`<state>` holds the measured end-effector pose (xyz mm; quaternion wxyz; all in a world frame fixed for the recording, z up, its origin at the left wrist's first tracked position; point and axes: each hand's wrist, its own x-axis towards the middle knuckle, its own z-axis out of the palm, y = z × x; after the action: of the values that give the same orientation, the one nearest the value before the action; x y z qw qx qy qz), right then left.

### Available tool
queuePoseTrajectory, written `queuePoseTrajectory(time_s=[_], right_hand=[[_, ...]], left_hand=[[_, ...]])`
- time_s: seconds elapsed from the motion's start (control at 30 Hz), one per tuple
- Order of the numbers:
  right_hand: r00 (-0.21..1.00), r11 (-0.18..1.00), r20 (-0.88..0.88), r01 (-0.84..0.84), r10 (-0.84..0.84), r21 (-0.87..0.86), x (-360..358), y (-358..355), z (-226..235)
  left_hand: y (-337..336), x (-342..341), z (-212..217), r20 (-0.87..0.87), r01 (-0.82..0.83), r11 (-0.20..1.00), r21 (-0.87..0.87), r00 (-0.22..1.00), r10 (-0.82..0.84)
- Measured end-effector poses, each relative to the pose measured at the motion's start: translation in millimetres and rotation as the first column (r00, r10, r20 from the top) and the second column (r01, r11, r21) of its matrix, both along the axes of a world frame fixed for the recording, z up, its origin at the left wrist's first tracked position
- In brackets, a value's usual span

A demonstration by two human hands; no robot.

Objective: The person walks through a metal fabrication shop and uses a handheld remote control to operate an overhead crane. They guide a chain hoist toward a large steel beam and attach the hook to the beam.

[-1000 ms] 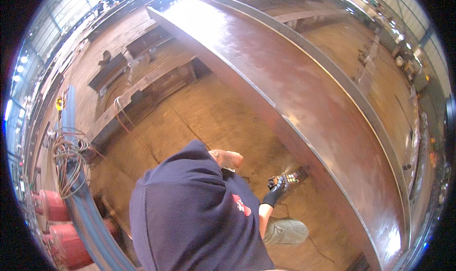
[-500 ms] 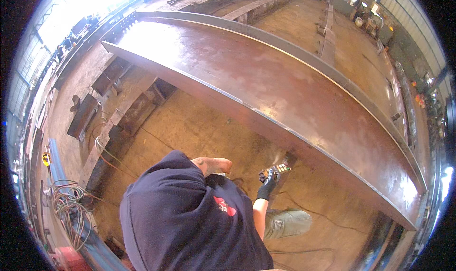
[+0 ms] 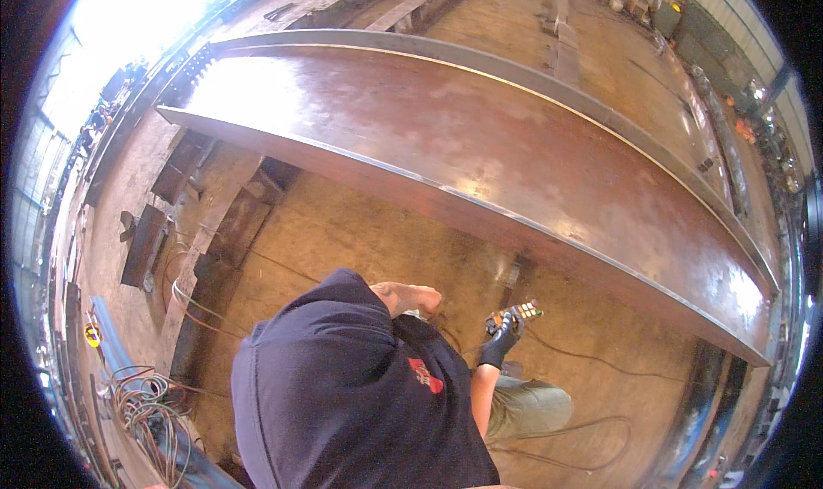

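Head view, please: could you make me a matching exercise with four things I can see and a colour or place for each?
1. Large steel beam
2. Handheld device
3. Tangled cables
4. Sweatshirt

A. in the black-gloved right hand
B. dark navy
C. reddish brown
D. lower left of the picture

Pairs: 1-C; 2-A; 3-D; 4-B
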<state>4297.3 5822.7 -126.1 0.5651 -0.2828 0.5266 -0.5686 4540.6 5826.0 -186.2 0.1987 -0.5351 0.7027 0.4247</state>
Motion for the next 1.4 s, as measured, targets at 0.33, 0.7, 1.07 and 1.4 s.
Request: queuePoseTrajectory(time_s=[0.33, 0.7, 1.07, 1.4], right_hand=[[0.972, 0.993, 0.202, 0.121, -0.120, 0.009, 19.8, 2.4, 22.0], [0.833, 0.952, 0.473, 0.303, -0.288, 0.047, 63.5, 3.1, 75.5], [0.882, 0.974, 0.417, 0.180, -0.222, 0.138, 66.3, -14.2, -11.4], [0.957, 0.956, 0.186, 0.252, -0.223, -0.149, 51.7, -10.9, -2.4]], left_hand=[[-9.9, 25.7, -36.1, -0.007, -0.020, 0.999, 0.037, 1.000, 0.020], [0.7, 102.2, -55.3, -0.087, 0.163, 0.986, 0.011, 0.983, -0.162], [2.4, 79.2, -27.4, 0.063, 0.398, 0.914, 0.074, 0.913, -0.403], [-6.9, 54.2, -96.8, -0.007, 0.592, 0.806, -0.018, 0.806, -0.592]])
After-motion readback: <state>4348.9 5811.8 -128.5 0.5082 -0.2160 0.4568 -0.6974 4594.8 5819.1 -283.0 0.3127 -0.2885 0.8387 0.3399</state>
